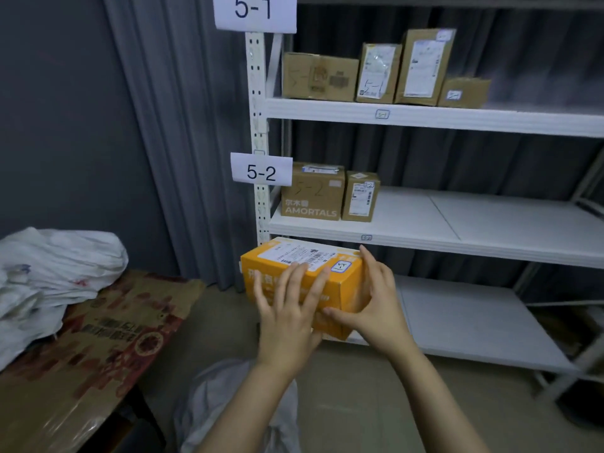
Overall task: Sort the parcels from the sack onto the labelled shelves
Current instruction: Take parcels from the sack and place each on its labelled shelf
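orange cardboard box (261, 277) was held up just in front of the rack, below the 5-2 shelf (425, 246). left hand (287, 308) lay flat on the near face with fingers spread, and right hand (376, 299) was wrapped round the right end. it looked light and stiff with slick printed sides, so i'd grip both short ends. its sticker (341, 266) seemed to read 5-1.

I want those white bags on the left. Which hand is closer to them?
Left. The left hand lies on the front of the orange box, toward the white bags; the right hand cups its far end.
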